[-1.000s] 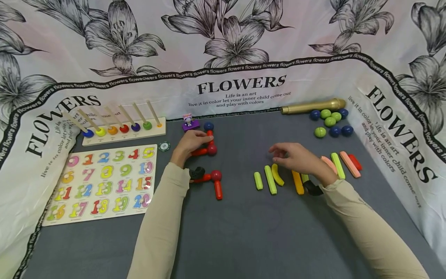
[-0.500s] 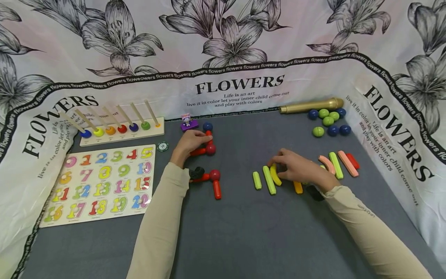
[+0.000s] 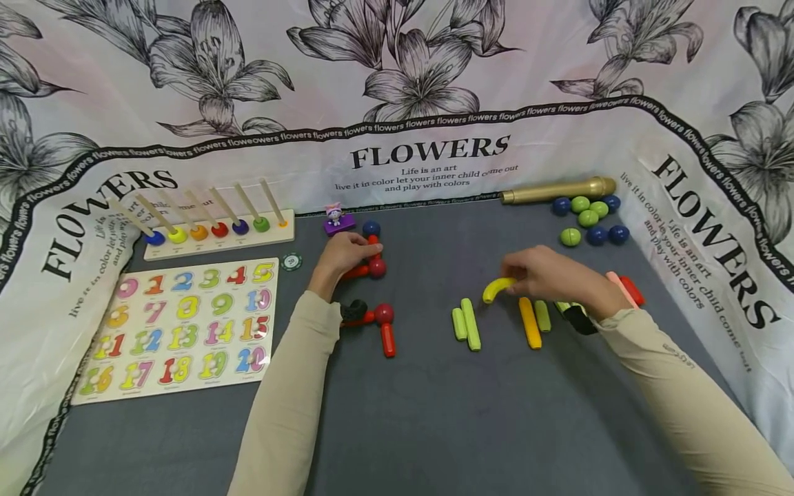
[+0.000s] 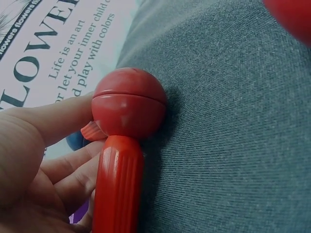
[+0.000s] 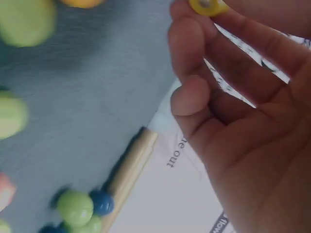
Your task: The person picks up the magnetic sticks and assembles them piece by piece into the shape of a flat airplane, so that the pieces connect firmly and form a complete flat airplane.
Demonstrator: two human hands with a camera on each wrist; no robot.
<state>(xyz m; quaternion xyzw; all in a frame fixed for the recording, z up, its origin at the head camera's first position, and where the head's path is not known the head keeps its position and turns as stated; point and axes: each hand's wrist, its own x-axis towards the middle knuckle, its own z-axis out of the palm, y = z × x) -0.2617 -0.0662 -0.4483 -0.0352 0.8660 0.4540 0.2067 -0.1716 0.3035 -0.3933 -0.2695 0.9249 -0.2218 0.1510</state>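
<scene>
My left hand (image 3: pixel 344 255) grips a red stick that links a blue ball (image 3: pixel 371 229) to a red ball (image 3: pixel 376 267). Close up in the left wrist view, the red ball (image 4: pixel 129 104) has a second, ribbed red stick (image 4: pixel 119 184) joined to it, with fingers behind. Nearer the person lies another red ball (image 3: pixel 384 314) with red sticks attached. My right hand (image 3: pixel 546 275) pinches a curved yellow stick (image 3: pixel 497 289) by its right end. Only the yellow tip (image 5: pixel 206 6) shows in the right wrist view. Two light green sticks (image 3: pixel 471 324) lie left of that hand.
An orange-yellow stick (image 3: pixel 530 324) and a green stick (image 3: pixel 542 316) lie below the right hand. Green and blue balls (image 3: pixel 588 218) sit by a gold microphone (image 3: pixel 558 189). At left are a number puzzle board (image 3: pixel 186 324), a peg stand (image 3: pixel 220 241), a poker chip (image 3: pixel 291 261) and a figurine (image 3: pixel 336 219).
My right hand has come down, taken the curved yellow stick and moved it rightward. The longer light green stick has shifted left beside the short one. My left hand keeps its place.
</scene>
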